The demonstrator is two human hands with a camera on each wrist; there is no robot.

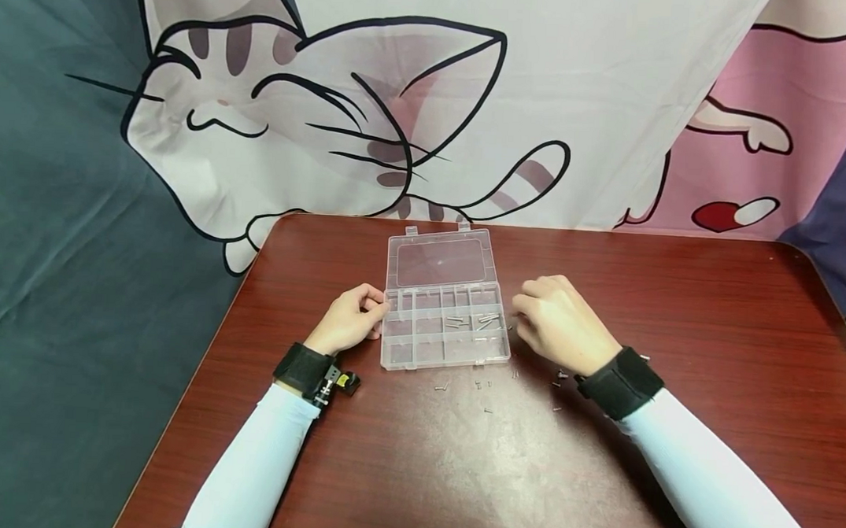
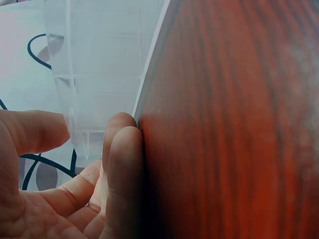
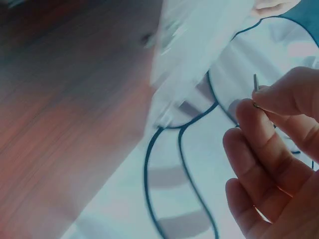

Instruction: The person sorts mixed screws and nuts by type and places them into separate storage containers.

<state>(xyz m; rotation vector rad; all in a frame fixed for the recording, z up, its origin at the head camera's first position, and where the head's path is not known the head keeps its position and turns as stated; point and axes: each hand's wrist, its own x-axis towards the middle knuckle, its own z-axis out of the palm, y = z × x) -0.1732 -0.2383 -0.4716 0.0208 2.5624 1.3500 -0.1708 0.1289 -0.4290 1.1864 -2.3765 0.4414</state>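
A clear plastic compartment box (image 1: 430, 327) lies with its lid tipped back on the table. Small metal screws (image 1: 487, 320) lie in at least two of its right-hand compartments. My left hand (image 1: 350, 320) holds the box's left edge; the left wrist view has the thumb against the wall and fingertips at the bottom edge. To the right of the box, my right hand (image 1: 558, 321) is raised a little above the table. Its thumb and index finger pinch one thin screw (image 3: 256, 83), with the other fingers curled loosely.
Several loose screws (image 1: 488, 410) are scattered on the red-brown table (image 1: 386, 459) in front of the box. A small cluster of metal pieces (image 1: 561, 375) sits beneath the right wrist. Behind the table's far edge hangs a cat-printed cloth (image 1: 600, 106).
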